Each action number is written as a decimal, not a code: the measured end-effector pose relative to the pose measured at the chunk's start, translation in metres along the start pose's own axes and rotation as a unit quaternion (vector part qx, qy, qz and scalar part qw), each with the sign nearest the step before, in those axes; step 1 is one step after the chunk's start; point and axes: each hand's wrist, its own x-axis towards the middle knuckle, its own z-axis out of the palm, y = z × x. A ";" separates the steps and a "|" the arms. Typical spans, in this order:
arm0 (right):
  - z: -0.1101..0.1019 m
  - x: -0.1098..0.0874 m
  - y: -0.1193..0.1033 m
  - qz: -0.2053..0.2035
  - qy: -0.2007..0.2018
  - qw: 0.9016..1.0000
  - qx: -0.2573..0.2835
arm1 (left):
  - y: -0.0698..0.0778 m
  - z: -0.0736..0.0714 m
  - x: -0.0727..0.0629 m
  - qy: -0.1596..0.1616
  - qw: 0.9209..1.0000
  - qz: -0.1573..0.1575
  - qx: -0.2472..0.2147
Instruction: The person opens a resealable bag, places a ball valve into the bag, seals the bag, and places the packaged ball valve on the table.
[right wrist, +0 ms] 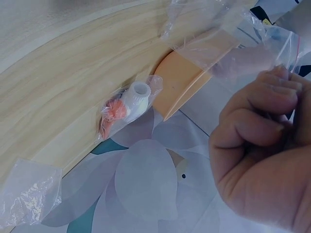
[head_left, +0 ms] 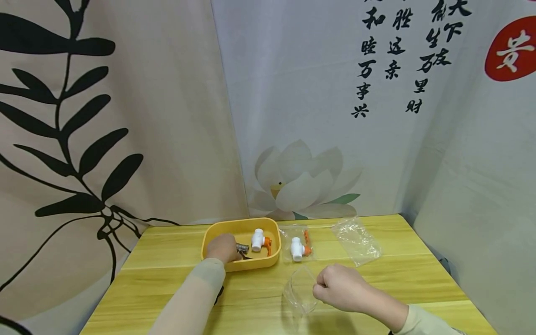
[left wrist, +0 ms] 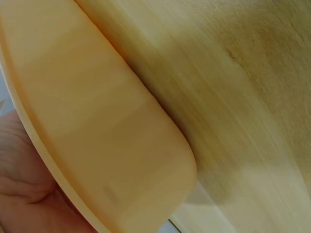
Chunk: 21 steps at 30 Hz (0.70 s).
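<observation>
My left hand (head_left: 223, 247) reaches over the near left rim of a yellow tray (head_left: 255, 264), its fingertips hidden inside. Close by its fingers lie a grey and black piece (head_left: 242, 248) and a white valve with an orange handle (head_left: 257, 241). In the left wrist view, the tray's side wall (left wrist: 107, 126) covers most of that hand, so whether it grips anything I cannot tell. My right hand (head_left: 341, 288), fingers curled, pinches the edge of a clear plastic zip bag (head_left: 298, 293) above the table. The right wrist view shows this bag (right wrist: 286, 46) at the fingertips.
Just right of the tray, another white valve (head_left: 297, 250) with an orange handle lies in a clear bag. Farther right is a crumpled clear bag (head_left: 358, 239). The wooden table (head_left: 259, 298) meets a printed curtain (head_left: 301, 93) at the back.
</observation>
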 end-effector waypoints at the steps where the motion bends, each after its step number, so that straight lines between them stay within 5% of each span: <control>1: 0.000 0.000 0.000 0.000 0.000 1.000 -0.001 | 0.000 0.000 0.000 -0.001 1.000 -0.001 -0.003; 10: 0.000 -0.001 0.000 0.000 0.000 1.000 0.008 | -0.003 0.003 0.002 0.005 1.000 -0.002 -0.008; 21: 0.001 -0.001 -0.001 0.000 -0.002 1.000 0.005 | 0.013 -0.001 0.001 -0.050 0.996 -0.001 -0.070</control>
